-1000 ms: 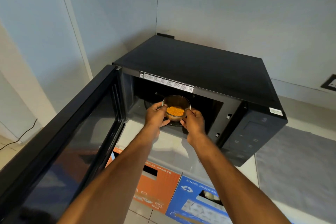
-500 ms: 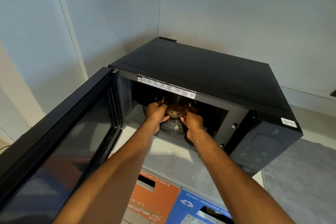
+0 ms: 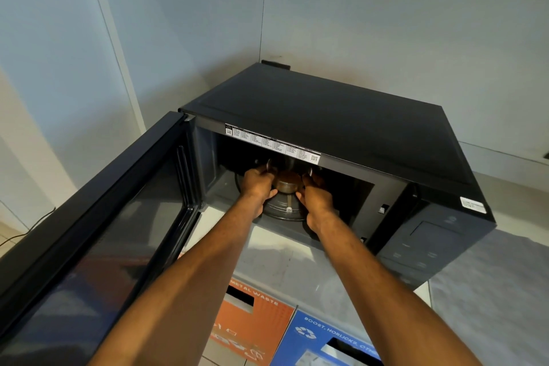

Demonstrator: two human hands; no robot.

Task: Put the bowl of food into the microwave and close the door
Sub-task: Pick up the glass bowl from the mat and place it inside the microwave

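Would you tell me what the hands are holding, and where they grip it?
Both the left hand and right hand hold the bowl by its opposite sides.

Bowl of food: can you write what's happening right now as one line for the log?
step: placing | bowl: inside microwave, over turntable | left hand, right hand: gripping bowl | door: open

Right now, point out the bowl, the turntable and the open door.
bowl (image 3: 285, 186): head view, its metal side wall between the hands.
turntable (image 3: 282, 211): head view, its glass front below the bowl.
open door (image 3: 118, 235): head view, its inner window pane.
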